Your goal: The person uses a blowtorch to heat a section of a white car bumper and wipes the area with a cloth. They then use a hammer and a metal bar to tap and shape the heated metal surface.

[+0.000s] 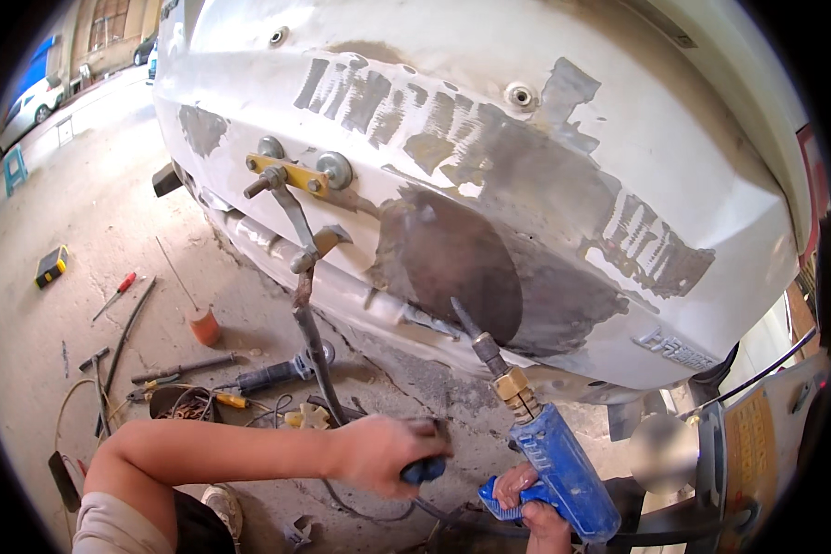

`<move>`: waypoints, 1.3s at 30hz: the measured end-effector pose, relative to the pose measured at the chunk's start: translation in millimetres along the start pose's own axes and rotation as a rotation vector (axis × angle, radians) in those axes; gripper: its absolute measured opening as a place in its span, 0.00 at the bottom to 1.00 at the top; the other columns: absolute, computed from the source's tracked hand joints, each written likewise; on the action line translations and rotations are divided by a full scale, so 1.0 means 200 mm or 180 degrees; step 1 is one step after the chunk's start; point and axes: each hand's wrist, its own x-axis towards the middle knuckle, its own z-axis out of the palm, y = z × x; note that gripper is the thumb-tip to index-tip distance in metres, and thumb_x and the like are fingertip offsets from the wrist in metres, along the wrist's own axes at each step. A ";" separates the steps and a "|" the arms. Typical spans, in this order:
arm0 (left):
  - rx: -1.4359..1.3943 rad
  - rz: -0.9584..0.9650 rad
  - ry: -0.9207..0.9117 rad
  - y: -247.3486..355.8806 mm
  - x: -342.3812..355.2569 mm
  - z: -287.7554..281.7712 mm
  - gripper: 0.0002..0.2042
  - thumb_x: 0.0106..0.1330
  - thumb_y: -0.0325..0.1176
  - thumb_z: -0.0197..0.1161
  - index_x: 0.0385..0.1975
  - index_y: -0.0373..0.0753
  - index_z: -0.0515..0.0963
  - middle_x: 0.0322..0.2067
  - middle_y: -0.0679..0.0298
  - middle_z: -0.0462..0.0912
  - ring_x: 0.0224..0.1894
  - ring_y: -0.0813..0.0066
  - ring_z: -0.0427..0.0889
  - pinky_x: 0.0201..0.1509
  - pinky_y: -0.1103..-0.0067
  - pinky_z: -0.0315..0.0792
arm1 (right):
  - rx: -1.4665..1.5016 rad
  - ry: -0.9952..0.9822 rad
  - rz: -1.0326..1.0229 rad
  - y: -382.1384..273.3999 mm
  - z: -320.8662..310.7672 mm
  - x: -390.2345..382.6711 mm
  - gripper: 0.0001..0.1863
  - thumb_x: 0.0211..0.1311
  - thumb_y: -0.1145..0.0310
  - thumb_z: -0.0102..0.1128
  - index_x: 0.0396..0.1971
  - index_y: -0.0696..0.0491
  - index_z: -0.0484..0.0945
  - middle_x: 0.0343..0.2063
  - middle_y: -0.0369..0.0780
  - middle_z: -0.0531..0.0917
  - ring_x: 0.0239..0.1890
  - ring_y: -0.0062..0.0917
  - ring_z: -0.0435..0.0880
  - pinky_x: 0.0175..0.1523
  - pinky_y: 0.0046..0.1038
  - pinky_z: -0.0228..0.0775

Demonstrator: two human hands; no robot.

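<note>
A dented white car body panel [360, 222] fills the upper view, with bare grey patches and a dark oval area. My right hand [526, 494] is wrapped round the grip of a blue pistol-shaped tool [568, 471]. Its brass-collared pointed tip stands in front of the oval; I cannot tell whether it touches. My left hand [383, 452], slightly blurred, is closed on a dark blue handle [423, 471], whose other end is hidden. A yellow bar [291, 173] with round metal discs sits against the panel. From it a bent metal lever [305, 277] hangs down past my left forearm.
On the concrete floor lie an angle grinder [277, 372], a red-handled screwdriver [118, 291], an orange cup-shaped thing [205, 329], a yellow-black box [52, 266] and several cables. A machine with a yellow panel [752, 452] stands at right.
</note>
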 end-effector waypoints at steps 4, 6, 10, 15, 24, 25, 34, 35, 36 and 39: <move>0.0064 0.0087 -0.0465 0.00 -0.08 0.04 0.30 0.51 0.40 0.65 0.56 0.38 0.68 0.46 0.49 0.73 0.49 0.47 0.75 0.49 0.63 0.73 | 0.0367 0.0021 -0.0034 0.03 -0.04 0.05 0.16 0.48 0.66 0.66 0.35 0.57 0.73 0.23 0.43 0.74 0.26 0.28 0.73 0.32 0.33 0.64; -0.0078 -0.0040 -0.0616 0.00 -0.14 0.04 0.30 0.52 0.40 0.65 0.55 0.37 0.68 0.47 0.49 0.73 0.49 0.48 0.75 0.49 0.63 0.74 | 0.0301 0.0024 -0.0072 0.04 -0.03 0.06 0.16 0.48 0.66 0.65 0.35 0.56 0.73 0.23 0.42 0.74 0.25 0.28 0.73 0.31 0.33 0.64; -0.0065 -0.0123 -0.0727 -0.01 -0.20 0.03 0.29 0.52 0.40 0.65 0.55 0.38 0.68 0.48 0.50 0.73 0.50 0.49 0.75 0.48 0.63 0.74 | 0.0081 0.0076 -0.0152 0.03 -0.02 0.08 0.15 0.48 0.66 0.65 0.35 0.56 0.74 0.22 0.42 0.73 0.23 0.27 0.72 0.30 0.32 0.64; 0.0067 -0.0068 -0.0576 -0.03 -0.22 0.04 0.28 0.52 0.40 0.64 0.55 0.38 0.69 0.47 0.51 0.73 0.50 0.50 0.75 0.49 0.62 0.74 | 0.0147 0.0135 -0.0086 0.02 -0.01 0.12 0.16 0.49 0.64 0.66 0.35 0.56 0.74 0.21 0.41 0.72 0.22 0.27 0.72 0.29 0.32 0.64; 0.0121 0.0099 -0.0354 -0.03 -0.23 0.05 0.29 0.49 0.39 0.65 0.52 0.37 0.69 0.42 0.52 0.72 0.47 0.51 0.73 0.48 0.63 0.72 | 0.0111 0.0158 -0.0077 0.03 -0.01 0.14 0.17 0.50 0.62 0.67 0.33 0.56 0.72 0.21 0.40 0.72 0.22 0.26 0.71 0.29 0.31 0.63; 0.0144 0.0113 -0.0359 -0.04 -0.23 0.05 0.28 0.49 0.39 0.65 0.52 0.37 0.69 0.42 0.52 0.72 0.47 0.51 0.73 0.48 0.63 0.71 | 0.0130 0.0167 -0.0052 0.03 -0.01 0.14 0.17 0.50 0.62 0.67 0.34 0.56 0.72 0.22 0.40 0.72 0.22 0.26 0.71 0.29 0.31 0.63; 0.0282 0.0053 -0.0620 -0.03 -0.22 0.03 0.29 0.49 0.38 0.67 0.52 0.38 0.68 0.43 0.54 0.72 0.48 0.53 0.74 0.48 0.63 0.71 | 0.0097 0.0065 -0.0108 0.03 -0.03 0.14 0.16 0.50 0.64 0.66 0.34 0.56 0.73 0.22 0.41 0.72 0.22 0.25 0.71 0.30 0.31 0.63; 0.0250 0.0088 -0.0546 -0.03 -0.22 0.04 0.28 0.48 0.38 0.67 0.51 0.38 0.69 0.41 0.53 0.72 0.46 0.52 0.74 0.47 0.63 0.71 | 0.0105 0.0082 -0.0110 0.03 -0.03 0.15 0.16 0.50 0.65 0.65 0.34 0.56 0.73 0.22 0.42 0.72 0.22 0.25 0.71 0.30 0.31 0.63; 0.0243 0.0085 -0.0492 -0.03 -0.22 0.05 0.28 0.48 0.38 0.67 0.51 0.38 0.69 0.41 0.53 0.72 0.46 0.52 0.74 0.47 0.63 0.71 | 0.0085 0.0110 -0.0084 0.03 -0.03 0.14 0.16 0.50 0.65 0.65 0.34 0.56 0.73 0.22 0.42 0.72 0.22 0.25 0.71 0.30 0.31 0.63; 0.0256 0.0107 -0.0382 -0.03 -0.24 0.07 0.28 0.47 0.37 0.67 0.51 0.38 0.69 0.40 0.53 0.72 0.46 0.52 0.74 0.47 0.63 0.71 | 0.0063 0.0162 -0.0031 0.04 -0.04 0.14 0.16 0.49 0.65 0.65 0.34 0.56 0.72 0.23 0.42 0.72 0.22 0.25 0.71 0.31 0.31 0.64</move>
